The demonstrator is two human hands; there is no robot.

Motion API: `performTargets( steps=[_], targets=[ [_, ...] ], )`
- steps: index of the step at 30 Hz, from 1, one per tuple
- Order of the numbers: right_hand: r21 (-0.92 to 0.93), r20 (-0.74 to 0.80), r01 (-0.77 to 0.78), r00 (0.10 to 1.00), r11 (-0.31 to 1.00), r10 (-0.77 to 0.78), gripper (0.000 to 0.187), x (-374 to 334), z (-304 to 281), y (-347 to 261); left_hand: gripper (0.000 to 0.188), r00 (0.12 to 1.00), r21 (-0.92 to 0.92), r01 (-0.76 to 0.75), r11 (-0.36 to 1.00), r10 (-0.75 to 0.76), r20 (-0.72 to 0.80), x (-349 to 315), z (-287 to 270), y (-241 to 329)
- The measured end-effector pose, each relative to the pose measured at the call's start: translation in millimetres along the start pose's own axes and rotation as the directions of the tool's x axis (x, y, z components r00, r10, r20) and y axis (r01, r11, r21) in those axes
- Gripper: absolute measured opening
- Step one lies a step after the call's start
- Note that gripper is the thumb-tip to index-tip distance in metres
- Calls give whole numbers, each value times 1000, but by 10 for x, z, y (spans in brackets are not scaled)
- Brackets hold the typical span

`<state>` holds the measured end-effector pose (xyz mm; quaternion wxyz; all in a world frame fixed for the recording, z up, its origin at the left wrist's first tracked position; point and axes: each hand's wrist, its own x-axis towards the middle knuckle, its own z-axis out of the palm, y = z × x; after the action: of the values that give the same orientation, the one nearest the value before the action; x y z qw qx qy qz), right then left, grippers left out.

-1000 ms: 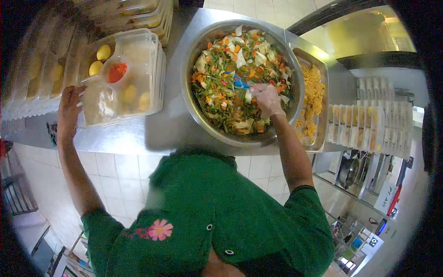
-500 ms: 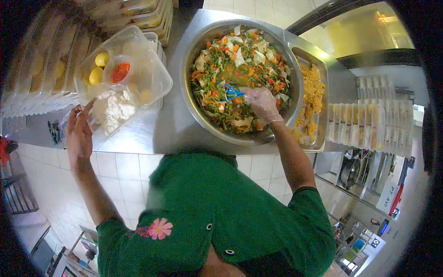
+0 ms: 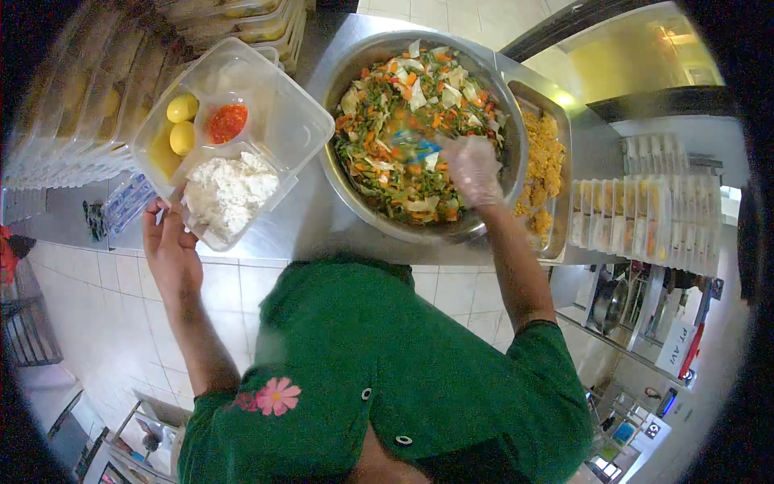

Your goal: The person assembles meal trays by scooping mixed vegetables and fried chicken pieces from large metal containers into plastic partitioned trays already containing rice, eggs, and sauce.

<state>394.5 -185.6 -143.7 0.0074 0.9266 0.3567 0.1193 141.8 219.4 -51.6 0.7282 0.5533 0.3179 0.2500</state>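
Note:
My left hand (image 3: 173,250) is closed on the near left edge of a clear plastic meal container (image 3: 302,129), tilted slightly. In its compartments lie two yellow eggs (image 3: 182,123), red chili sauce (image 3: 227,123) and white rice (image 3: 230,189). My right hand (image 3: 474,169), in a thin clear glove, grips blue tongs (image 3: 418,148) over a large steel bowl (image 3: 326,157). Mixed chopped vegetables (image 3: 403,189) fill the bowl, with greens, carrot and pale cabbage-like pieces. Motion smears the tongs, and their tips are not clear.
A steel tray (image 3: 556,234) of yellow crumbly food stands right of the bowl. Stacks of filled clear containers (image 3: 85,89) rise at the far left, and more packed containers (image 3: 621,214) stand at the right. A blue-and-clear package (image 3: 129,202) lies by my left hand on the steel table.
My left hand has lifted the container and brought it right, toward the bowl. My right hand has shifted slightly right and up with the tongs, still over the vegetables.

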Motion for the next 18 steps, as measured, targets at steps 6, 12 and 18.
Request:
performTargets(
  steps=[6,12,18],
  targets=[
    [414,257,-256,954,874,157,19,-28,243,-182,16,999,-97,-13,995,17,42,-177,127,-27],
    [699,268,-419,905,579,332,20,-191,205,52,21,1000,-61,6,998,-6,4,-249,207,-132],
    [784,335,-443,892,435,304,20,-161,-141,298,19,1000,-116,1,993,-2,-15,-366,466,-173]
  ],
)
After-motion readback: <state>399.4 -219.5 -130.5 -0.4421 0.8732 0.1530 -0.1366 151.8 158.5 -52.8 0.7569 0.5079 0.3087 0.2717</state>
